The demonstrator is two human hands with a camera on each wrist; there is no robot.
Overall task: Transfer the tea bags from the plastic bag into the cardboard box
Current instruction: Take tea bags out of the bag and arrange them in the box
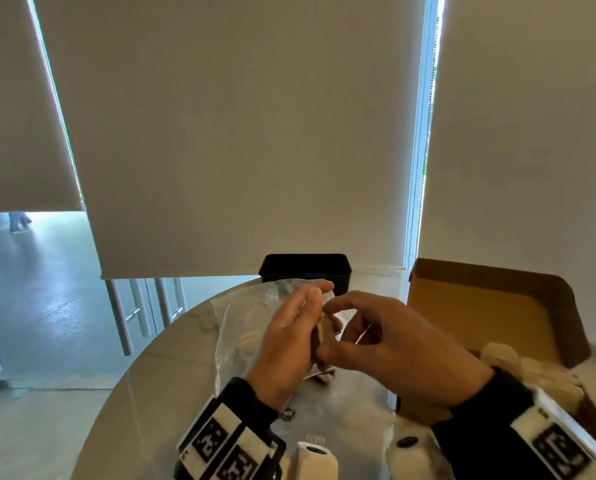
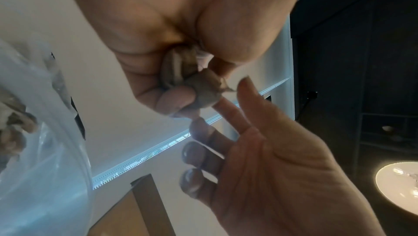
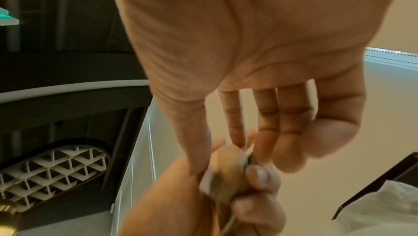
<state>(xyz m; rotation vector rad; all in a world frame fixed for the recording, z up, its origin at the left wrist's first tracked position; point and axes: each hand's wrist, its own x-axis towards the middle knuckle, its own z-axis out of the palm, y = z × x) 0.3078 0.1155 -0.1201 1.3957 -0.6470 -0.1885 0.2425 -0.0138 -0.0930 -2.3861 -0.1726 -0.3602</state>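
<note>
Head view: both hands raised over mid-bench, palms facing. Left hand (image 1: pixel 289 336) has its fingers (image 2: pixel 178 103) curled round a stack of tea bags (image 1: pixel 325 336), the plastic bag (image 1: pixel 241 327) hanging just behind it. Right hand (image 1: pixel 393 344) pinches the tea bags' near edge with thumb and forefinger, other fingers (image 2: pixel 196 152) loosely spread. Cardboard box (image 1: pixel 480 306) stands open at the bench's right edge, more tea bags inside.

Left hand (image 1: pixel 289 337) and right hand (image 1: pixel 386 344) meet over a round table (image 1: pixel 158 375), both gripping brown tea bags (image 1: pixel 326 336). Plastic bag (image 1: pixel 241 327) behind the left hand; open cardboard box (image 1: pixel 480 306) at right; black tub (image 1: pixel 307 270) beyond.
</note>
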